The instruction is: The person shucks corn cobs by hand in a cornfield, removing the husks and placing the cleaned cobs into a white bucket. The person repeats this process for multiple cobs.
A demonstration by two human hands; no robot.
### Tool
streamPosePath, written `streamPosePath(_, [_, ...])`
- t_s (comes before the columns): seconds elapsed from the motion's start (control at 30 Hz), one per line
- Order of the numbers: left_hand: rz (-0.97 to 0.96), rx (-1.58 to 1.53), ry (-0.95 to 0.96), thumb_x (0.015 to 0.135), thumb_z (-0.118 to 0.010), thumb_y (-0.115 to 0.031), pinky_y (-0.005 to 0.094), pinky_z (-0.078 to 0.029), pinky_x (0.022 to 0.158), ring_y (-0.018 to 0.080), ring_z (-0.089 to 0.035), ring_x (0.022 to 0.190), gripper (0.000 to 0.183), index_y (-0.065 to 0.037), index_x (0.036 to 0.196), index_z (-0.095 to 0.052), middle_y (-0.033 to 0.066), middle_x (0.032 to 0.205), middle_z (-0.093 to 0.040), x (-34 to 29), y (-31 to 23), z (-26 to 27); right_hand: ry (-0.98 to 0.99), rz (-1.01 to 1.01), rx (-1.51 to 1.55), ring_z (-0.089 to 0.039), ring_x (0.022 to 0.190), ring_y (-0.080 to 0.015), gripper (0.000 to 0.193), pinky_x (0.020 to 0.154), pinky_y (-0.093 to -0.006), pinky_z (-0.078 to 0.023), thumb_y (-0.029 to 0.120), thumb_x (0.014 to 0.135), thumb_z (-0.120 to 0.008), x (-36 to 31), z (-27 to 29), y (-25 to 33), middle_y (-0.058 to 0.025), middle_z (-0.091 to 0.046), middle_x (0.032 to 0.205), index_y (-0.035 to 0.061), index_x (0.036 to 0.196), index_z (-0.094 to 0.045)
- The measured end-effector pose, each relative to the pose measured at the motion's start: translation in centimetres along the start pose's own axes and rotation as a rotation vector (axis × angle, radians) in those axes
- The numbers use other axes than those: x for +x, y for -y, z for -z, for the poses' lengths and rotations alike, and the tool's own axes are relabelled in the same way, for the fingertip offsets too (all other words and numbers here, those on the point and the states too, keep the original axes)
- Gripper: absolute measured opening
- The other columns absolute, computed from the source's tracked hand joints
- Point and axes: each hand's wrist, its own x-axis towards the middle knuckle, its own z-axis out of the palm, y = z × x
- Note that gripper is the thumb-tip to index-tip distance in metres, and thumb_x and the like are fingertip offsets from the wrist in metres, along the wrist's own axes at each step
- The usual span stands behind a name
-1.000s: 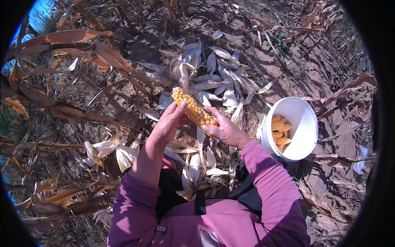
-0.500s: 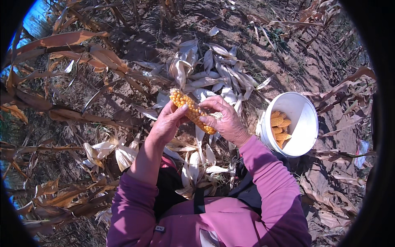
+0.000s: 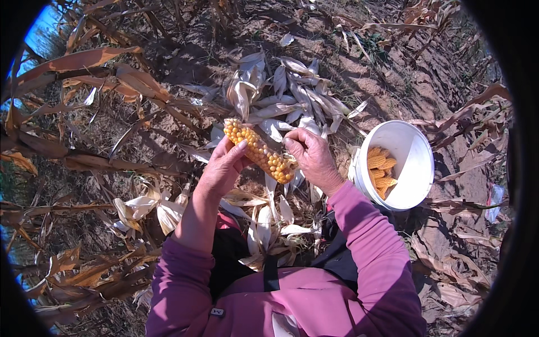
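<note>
Pale husks (image 3: 242, 95) heap on the soil (image 3: 351, 70), left of a white bucket (image 3: 414, 168), and near them the left hand (image 3: 220, 170) grips a slanted yellow corn cob (image 3: 259, 150), the right hand (image 3: 316, 161) curled by its lower end, whether pinching it I cannot tell, with several other cobs (image 3: 382, 163) inside the bucket.

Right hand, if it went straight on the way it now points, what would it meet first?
Probably the pale husks just beyond the right hand, though depth is unclear and it might pass above them.
</note>
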Motion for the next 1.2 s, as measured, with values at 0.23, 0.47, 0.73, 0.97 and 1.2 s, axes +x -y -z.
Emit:
streamPosePath(0.23, [-0.034, 0.080, 0.023, 0.095, -0.055, -0.014, 0.0363, -0.047, 0.095, 0.0188, -0.056, 0.111, 0.044, -0.004, 0.135, -0.039, 0.0080, 0.120, -0.055, 0.0, 0.3, 0.0, 0.105, 0.107, -0.120, -0.065, 0.076, -0.0219, 0.019, 0.069, -0.0322, -0.052, 0.018, 0.081, -0.068, -0.4, -0.2, 1.5, -0.0079, -0.063, 0.084, 0.0031, 0.093, -0.066])
streamPosePath(0.47, [-0.156, 0.290, 0.060, 0.092, -0.060, -0.008, 0.0294, -0.040, 0.098, 0.0131, -0.051, 0.111, 0.046, -0.003, 0.132, -0.038, 0.0046, 0.119, -0.051, 0.2, 0.9, -1.0, 0.060, 0.156, -0.340, -0.063, 0.075, -0.0284, 0.021, 0.070, -0.0383, -0.052, 0.016, 0.075, -0.065, -1.0, -0.8, 0.6, -0.0107, -0.061, 0.083, 0.0026, 0.091, -0.064])
streamPosePath(0.73, [-0.145, 0.310, 0.059, 0.093, -0.059, -0.011, 0.0289, -0.039, 0.098, 0.0124, -0.049, 0.111, 0.047, -0.003, 0.133, -0.036, 0.0044, 0.119, -0.051, 0.1, 0.9, -0.7, 0.130, 0.033, -0.252, -0.063, 0.074, -0.0314, 0.022, 0.068, -0.0396, -0.051, 0.019, 0.075, -0.065, -0.6, -0.8, 1.1, -0.0135, -0.061, 0.081, 0.0006, 0.087, -0.064])
streamPosePath(0.97, [-0.141, 0.293, 0.067, 0.095, -0.056, -0.012, 0.0294, -0.038, 0.100, 0.0128, -0.048, 0.114, 0.047, -0.003, 0.135, -0.035, 0.0048, 0.121, -0.049, 0.1, 0.8, -0.8, 0.180, -0.075, -0.110, -0.059, 0.070, -0.0184, 0.019, 0.067, -0.0301, -0.048, 0.015, 0.079, -0.065, -0.7, -0.9, 0.6, -0.0110, -0.061, 0.077, -0.0032, 0.085, -0.062])
streamPosePath(1.2, [-0.067, 0.125, -0.059, 0.099, -0.046, -0.017, 0.0389, -0.046, 0.097, 0.0225, -0.056, 0.112, 0.039, -0.005, 0.135, -0.036, 0.0142, 0.123, -0.055, 0.2, 0.2, -0.2, 0.373, -0.333, 0.593, -0.055, 0.079, -0.0049, 0.018, 0.072, -0.0212, -0.047, 0.020, 0.093, -0.061, 0.0, 0.9, 0.8, 0.0020, -0.061, 0.087, 0.0027, 0.099, -0.062])
